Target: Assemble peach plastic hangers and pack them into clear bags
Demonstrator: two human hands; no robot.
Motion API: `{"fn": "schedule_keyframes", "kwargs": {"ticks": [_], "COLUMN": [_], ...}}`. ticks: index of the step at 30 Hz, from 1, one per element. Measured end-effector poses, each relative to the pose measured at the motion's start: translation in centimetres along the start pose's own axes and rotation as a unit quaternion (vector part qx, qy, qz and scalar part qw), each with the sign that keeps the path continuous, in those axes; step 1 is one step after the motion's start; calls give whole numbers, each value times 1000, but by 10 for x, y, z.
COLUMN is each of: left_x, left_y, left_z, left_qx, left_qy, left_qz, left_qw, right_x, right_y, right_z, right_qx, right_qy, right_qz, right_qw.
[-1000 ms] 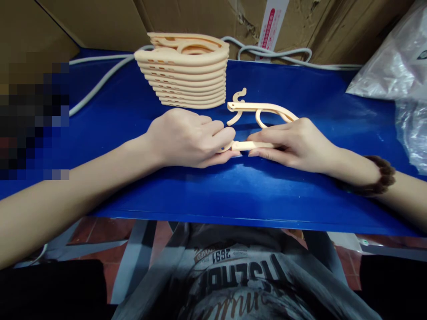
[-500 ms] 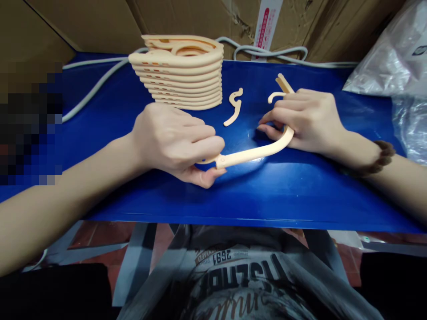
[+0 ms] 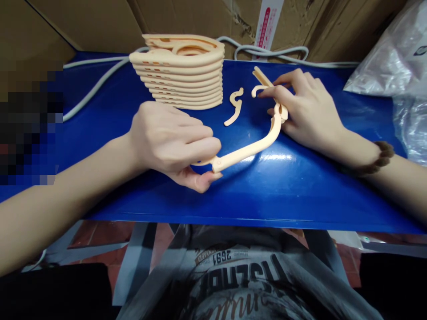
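Left hand (image 3: pixel 176 144): fingers curled in; one end of the frame (image 3: pixel 248 151) is pinched by thumb and forefinger; a small piece (image 3: pixel 204 162) at that end is mostly hidden by the hand
Right hand (image 3: pixel 307 109): fingers bent around the frame's far half, which is gripped near the joint
Frame: held bent between both hands, over the table (image 3: pixel 160 202)
Hook (image 3: pixel 236 106): laid on the table, between stack (image 3: pixel 180 84) and right hand
Stack: piled behind the left hand; backed by a cord (image 3: pixel 273 54)
Bag (image 3: pixel 383 71): set at far right
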State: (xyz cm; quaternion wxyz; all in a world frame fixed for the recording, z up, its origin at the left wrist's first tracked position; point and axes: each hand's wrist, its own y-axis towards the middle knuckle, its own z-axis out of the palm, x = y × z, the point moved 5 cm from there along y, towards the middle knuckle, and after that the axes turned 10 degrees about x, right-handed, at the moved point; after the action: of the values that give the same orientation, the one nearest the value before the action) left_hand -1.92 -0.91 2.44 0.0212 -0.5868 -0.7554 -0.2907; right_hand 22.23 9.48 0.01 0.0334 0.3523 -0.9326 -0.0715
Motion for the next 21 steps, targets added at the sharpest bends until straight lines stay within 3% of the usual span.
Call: {"fn": "schedule_keyframes", "kwargs": {"ticks": [5, 11, 16, 21], "left_x": [-4, 7, 15, 23], "left_y": [7, 11, 9, 6], "left_z": [6, 23, 27, 30], "left_qx": [-3, 143, 127, 148], "left_qy": [-26, -77, -31, -17], "left_qz": [-12, -79, -85, -148], "left_qw": [1000, 984, 988, 978], "right_x": [-4, -13, -11, -11], "right_y": [3, 4, 3, 2], "right_z": [7, 10, 9, 8], "right_qx": [26, 3, -11, -13], "right_qy": [-10, 40, 49, 44], "right_qz": [-15, -20, -23, -32], "right_qw": [999, 999, 998, 998]}}
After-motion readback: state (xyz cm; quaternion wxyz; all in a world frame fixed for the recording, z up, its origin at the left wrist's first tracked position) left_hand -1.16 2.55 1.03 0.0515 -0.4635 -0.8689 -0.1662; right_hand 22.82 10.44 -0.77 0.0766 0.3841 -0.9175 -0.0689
